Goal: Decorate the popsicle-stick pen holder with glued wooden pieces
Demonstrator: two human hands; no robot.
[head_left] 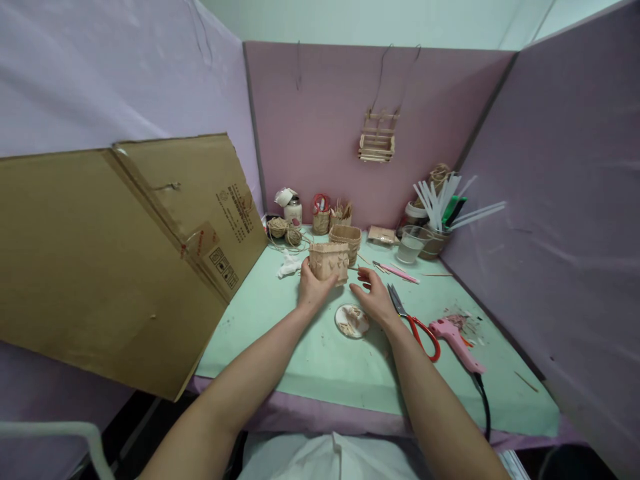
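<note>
My left hand [316, 291] is wrapped round a small light-brown wooden pot [329, 259] with a decorated, many-sided wall, and holds it up over the table. To the right of the pot, my right hand [373, 293] hovers with its fingers apart and slightly bent; I see nothing in it. Below and between the hands lies a round white dish [353, 321] with small pale wooden bits in it. Red-handled scissors [414, 323] rest just right of my right hand. Behind the held pot stands a woven basket [350, 239].
A pink glue gun [457, 343] lies on the right beside scattered scraps [461, 323]. At the back are twine balls [278, 228], a plastic cup [411, 245], pink tweezers [403, 273] and white glue sticks [437, 200]. A large cardboard sheet [125, 267] leans on the left.
</note>
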